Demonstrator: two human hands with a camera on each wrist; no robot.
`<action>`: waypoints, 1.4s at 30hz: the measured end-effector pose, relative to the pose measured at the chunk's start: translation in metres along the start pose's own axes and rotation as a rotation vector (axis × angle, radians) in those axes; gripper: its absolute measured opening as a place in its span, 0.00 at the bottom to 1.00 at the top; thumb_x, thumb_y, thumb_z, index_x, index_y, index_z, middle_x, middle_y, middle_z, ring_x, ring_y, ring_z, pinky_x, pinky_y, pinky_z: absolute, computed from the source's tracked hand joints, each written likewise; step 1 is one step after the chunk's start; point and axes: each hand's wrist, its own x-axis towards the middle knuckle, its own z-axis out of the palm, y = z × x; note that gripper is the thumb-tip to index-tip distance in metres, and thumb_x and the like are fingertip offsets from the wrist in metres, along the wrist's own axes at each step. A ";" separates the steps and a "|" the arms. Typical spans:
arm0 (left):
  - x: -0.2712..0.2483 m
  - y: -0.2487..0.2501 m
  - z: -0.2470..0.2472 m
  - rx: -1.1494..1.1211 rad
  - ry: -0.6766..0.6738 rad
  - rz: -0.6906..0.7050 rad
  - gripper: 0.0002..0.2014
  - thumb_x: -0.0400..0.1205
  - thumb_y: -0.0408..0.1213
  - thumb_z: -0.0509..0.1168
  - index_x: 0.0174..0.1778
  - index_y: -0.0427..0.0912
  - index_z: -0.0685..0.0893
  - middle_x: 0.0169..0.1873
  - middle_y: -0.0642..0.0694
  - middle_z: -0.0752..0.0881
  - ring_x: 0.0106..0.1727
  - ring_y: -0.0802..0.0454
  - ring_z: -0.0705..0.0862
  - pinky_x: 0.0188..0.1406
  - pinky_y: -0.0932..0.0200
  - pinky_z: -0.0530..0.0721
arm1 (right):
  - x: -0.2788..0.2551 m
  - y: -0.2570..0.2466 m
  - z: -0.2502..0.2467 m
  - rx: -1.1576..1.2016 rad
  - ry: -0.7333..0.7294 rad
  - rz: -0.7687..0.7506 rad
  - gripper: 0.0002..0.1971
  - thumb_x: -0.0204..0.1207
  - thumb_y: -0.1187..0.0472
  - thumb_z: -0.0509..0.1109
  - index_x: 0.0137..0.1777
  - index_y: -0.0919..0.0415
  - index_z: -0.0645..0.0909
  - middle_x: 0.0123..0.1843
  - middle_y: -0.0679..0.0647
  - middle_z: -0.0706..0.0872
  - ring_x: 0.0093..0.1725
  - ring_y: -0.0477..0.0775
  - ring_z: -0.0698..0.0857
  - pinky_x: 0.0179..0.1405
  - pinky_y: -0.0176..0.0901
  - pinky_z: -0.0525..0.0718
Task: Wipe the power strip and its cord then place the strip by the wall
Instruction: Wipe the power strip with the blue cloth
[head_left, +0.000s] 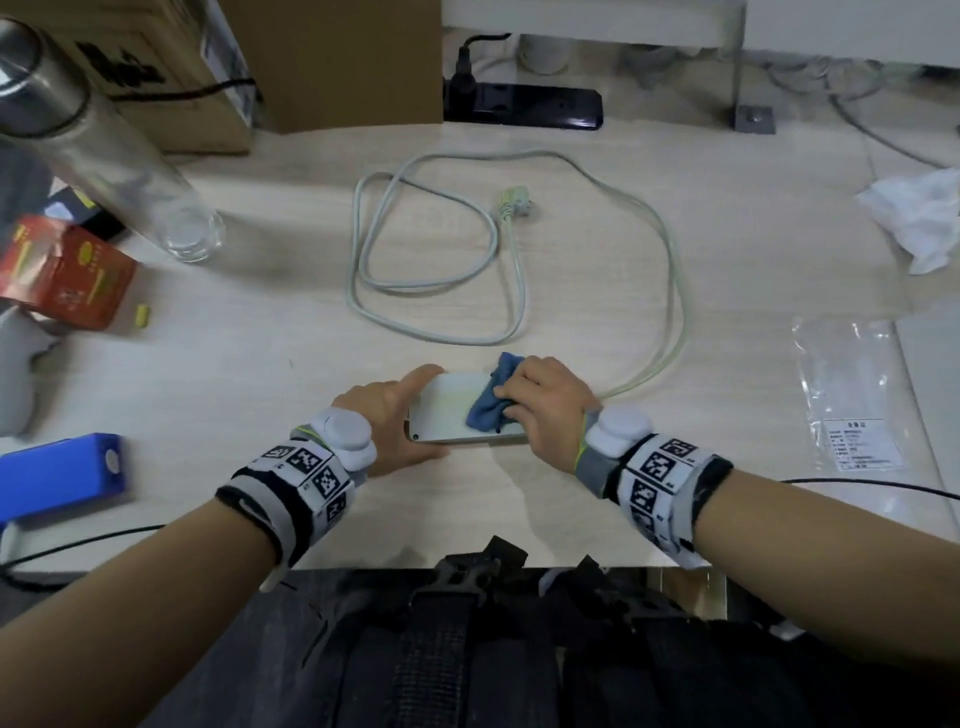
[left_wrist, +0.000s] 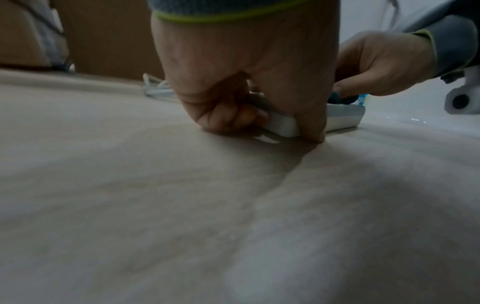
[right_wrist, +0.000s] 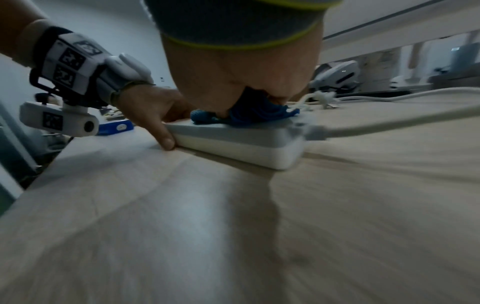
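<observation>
A white power strip (head_left: 447, 410) (right_wrist: 233, 142) (left_wrist: 342, 117) lies flat on the wooden desk near its front edge. My left hand (head_left: 395, 415) (left_wrist: 246, 98) (right_wrist: 155, 111) grips its left end, thumb on the near side and fingers on the far side. A bunched blue cloth (head_left: 491, 397) (right_wrist: 249, 115) sits on top of the strip's right half, gripped and pressed down by my right hand (head_left: 540, 405) (right_wrist: 241, 82) (left_wrist: 376, 67). The pale cord (head_left: 670, 270) (right_wrist: 389, 123) leaves the strip's right end and loops over the desk to its plug (head_left: 511, 202).
A black power strip (head_left: 524, 106) lies at the back by the wall beside cardboard boxes (head_left: 332, 57). A clear glass bottle (head_left: 104, 135), a red box (head_left: 62, 270) and a blue box (head_left: 57, 475) are on the left. Crumpled tissue (head_left: 919, 218) and a plastic bag (head_left: 852, 395) are on the right.
</observation>
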 end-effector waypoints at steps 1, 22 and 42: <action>-0.001 0.000 0.002 -0.056 0.020 0.006 0.43 0.65 0.64 0.72 0.74 0.63 0.61 0.51 0.51 0.87 0.47 0.44 0.86 0.42 0.57 0.80 | 0.010 -0.010 0.010 0.027 -0.008 -0.045 0.13 0.74 0.63 0.62 0.45 0.68 0.87 0.40 0.64 0.84 0.37 0.64 0.83 0.42 0.49 0.75; -0.002 0.003 -0.010 -0.142 -0.057 -0.022 0.36 0.67 0.56 0.73 0.69 0.67 0.64 0.46 0.56 0.80 0.42 0.48 0.81 0.43 0.57 0.80 | -0.055 0.034 -0.007 -0.144 -0.211 -0.230 0.26 0.78 0.66 0.69 0.76 0.64 0.71 0.78 0.69 0.70 0.79 0.68 0.65 0.76 0.65 0.65; 0.002 -0.004 -0.003 -0.185 -0.021 -0.042 0.38 0.62 0.56 0.75 0.68 0.67 0.67 0.46 0.55 0.86 0.43 0.49 0.85 0.43 0.55 0.85 | -0.016 0.004 0.004 -0.185 -0.377 -0.258 0.25 0.85 0.52 0.56 0.76 0.67 0.72 0.78 0.67 0.71 0.78 0.71 0.67 0.77 0.67 0.63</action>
